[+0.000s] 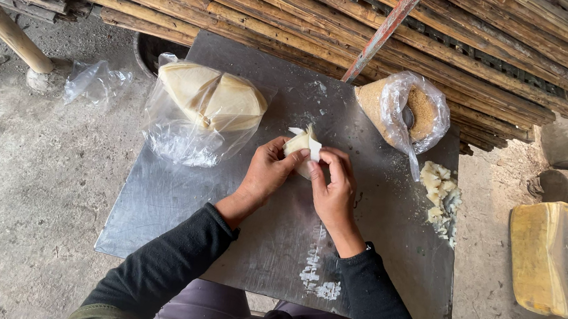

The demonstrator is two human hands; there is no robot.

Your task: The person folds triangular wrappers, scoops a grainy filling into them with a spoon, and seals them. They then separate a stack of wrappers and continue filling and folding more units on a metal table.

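Pale dough sat pinched between both hands over the middle of the grey metal tabletop [220, 195]. The left hand [269, 172] cupped the small dumpling [301, 142] from the left side, fingers curled around it, while the right hand [333, 187] closed thumb and forefinger on its upper edge, where a white flap of wrapper stuck up. Both hands were held just above the sheet, close together, with the wrists apart and black sleeves running back toward the near edge.

To me it looked like the folding step: filling seemed to be inside already, and the edge was being pressed shut. The seam appeared only partly closed, so I judged that the pinching would need to travel along the rim, with light pressure so the thin skin would not tear.

Left of the hands lay a clear plastic bag of round wrappers [209, 101]. At the far right stood an open bag of brown crumbs [409, 110], and just near it a heap of pale chunks [442, 193] lay scattered on the sheet. Flour smears [316, 271] marked the near part. Stacked bamboo poles [391, 26] ran behind, and a yellow block [557, 261] lay off to the right on the floor.
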